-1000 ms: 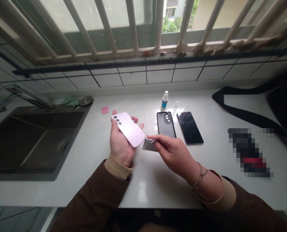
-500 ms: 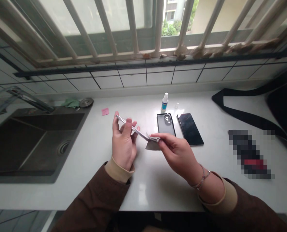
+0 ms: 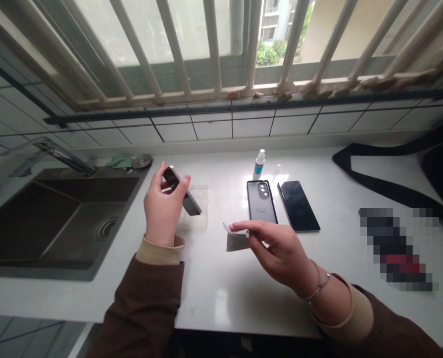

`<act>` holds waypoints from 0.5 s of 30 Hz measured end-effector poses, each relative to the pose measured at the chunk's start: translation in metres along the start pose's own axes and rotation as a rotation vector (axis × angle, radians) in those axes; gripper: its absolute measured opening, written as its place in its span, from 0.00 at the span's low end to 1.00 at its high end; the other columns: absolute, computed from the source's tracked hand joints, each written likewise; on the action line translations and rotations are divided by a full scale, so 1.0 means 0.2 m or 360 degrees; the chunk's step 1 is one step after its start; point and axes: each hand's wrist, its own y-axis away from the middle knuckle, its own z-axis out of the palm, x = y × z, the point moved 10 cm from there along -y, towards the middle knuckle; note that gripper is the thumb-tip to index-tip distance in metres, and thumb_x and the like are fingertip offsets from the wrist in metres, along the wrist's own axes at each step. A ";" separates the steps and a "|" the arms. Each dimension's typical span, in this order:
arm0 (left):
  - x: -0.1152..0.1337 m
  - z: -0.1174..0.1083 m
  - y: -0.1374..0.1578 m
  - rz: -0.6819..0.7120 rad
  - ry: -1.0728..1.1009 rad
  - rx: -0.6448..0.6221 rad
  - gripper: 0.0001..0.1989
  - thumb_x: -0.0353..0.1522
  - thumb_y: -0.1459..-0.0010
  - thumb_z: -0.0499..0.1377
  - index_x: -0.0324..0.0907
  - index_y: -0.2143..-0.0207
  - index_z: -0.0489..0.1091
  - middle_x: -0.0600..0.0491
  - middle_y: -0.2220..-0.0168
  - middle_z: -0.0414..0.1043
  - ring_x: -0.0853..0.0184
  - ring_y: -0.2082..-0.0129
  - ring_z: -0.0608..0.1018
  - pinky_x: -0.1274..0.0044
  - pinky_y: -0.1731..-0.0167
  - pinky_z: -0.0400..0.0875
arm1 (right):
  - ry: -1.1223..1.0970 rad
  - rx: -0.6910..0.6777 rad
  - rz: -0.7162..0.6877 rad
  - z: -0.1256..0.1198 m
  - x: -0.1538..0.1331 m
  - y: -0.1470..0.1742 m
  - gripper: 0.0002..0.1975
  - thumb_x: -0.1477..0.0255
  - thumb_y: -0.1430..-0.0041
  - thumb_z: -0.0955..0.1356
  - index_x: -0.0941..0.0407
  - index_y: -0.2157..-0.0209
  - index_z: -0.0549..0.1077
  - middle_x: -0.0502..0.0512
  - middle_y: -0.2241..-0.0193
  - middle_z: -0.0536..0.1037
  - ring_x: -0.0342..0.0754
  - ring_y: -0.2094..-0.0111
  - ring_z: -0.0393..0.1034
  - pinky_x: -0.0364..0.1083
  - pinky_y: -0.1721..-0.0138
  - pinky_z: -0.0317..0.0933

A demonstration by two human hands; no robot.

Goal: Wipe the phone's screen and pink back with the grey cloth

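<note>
A smartphone (image 3: 191,203) is gripped by its edges in my left hand (image 3: 165,209), tilted above the counter with its dark face partly showing. Under it lies a clear phone case (image 3: 202,219), partly covered by the phone and hand. My right hand (image 3: 276,248) pinches a small grey cleaning cloth (image 3: 238,241) with a zigzag edge, apart from the phone. Just beyond that hand are a black-rimmed phone case (image 3: 261,201) with a camera cutout and a second dark smartphone (image 3: 299,205) lying flat. Behind them stands a small white spray bottle (image 3: 259,165) with a blue label.
At the left is a dark sink (image 3: 68,223) with a faucet (image 3: 66,156); a green cloth (image 3: 119,162) and a metal drain strainer (image 3: 142,161) sit on its back edge. A black strap (image 3: 386,181) and a pixelated dark object (image 3: 395,251) occupy the right side.
My left hand has moved left with the phone and turned it, showing more of its dark face. The cloth no longer touches the phone's end. The clear case has come into sight.
</note>
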 end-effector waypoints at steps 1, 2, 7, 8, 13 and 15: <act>0.02 -0.01 0.00 0.0073 -0.0297 0.0001 0.39 0.48 0.42 0.70 0.47 0.32 0.67 0.44 0.47 0.80 0.55 0.50 0.83 0.65 0.47 0.76 | 0.0014 -0.0002 -0.0018 0.00 -0.01 0.00 0.18 0.80 0.30 0.65 0.52 0.45 0.79 0.53 0.51 0.86 0.47 0.54 0.83 0.48 0.52 0.79; 0.04 0.00 -0.01 0.0120 -0.0563 -0.0017 0.39 0.49 0.42 0.69 0.46 0.32 0.68 0.43 0.47 0.80 0.52 0.49 0.82 0.64 0.46 0.75 | 0.0026 -0.0003 -0.0040 0.00 -0.01 0.00 0.18 0.80 0.30 0.65 0.52 0.45 0.79 0.53 0.51 0.86 0.48 0.53 0.83 0.48 0.52 0.79; 0.04 0.10 0.00 0.0105 -0.1329 -0.0214 0.38 0.52 0.39 0.63 0.38 0.34 0.68 0.38 0.55 0.83 0.45 0.53 0.84 0.63 0.54 0.77 | 0.0080 0.0020 -0.0109 -0.01 -0.02 -0.01 0.18 0.81 0.30 0.65 0.53 0.44 0.78 0.54 0.51 0.86 0.47 0.52 0.83 0.48 0.51 0.79; 0.04 0.12 0.01 0.0105 -0.1426 -0.0237 0.38 0.52 0.38 0.62 0.35 0.35 0.67 0.36 0.56 0.83 0.44 0.54 0.84 0.63 0.55 0.76 | 0.0087 0.0023 -0.0110 -0.01 -0.02 -0.01 0.18 0.81 0.30 0.65 0.53 0.44 0.78 0.54 0.51 0.86 0.47 0.52 0.83 0.48 0.51 0.78; 0.01 0.27 0.03 0.0081 -0.1703 -0.0381 0.35 0.49 0.37 0.61 0.27 0.41 0.69 0.32 0.57 0.81 0.45 0.55 0.84 0.66 0.57 0.76 | 0.0122 0.0005 -0.0120 0.00 -0.02 0.00 0.18 0.81 0.30 0.65 0.52 0.44 0.78 0.54 0.50 0.86 0.47 0.51 0.83 0.47 0.50 0.78; -0.01 0.31 0.03 0.0045 -0.1743 -0.0430 0.32 0.48 0.36 0.61 0.27 0.46 0.73 0.32 0.57 0.81 0.47 0.55 0.84 0.67 0.56 0.76 | 0.0134 0.0004 -0.0123 0.01 -0.02 0.00 0.18 0.81 0.30 0.65 0.52 0.44 0.78 0.54 0.51 0.86 0.47 0.51 0.83 0.47 0.50 0.78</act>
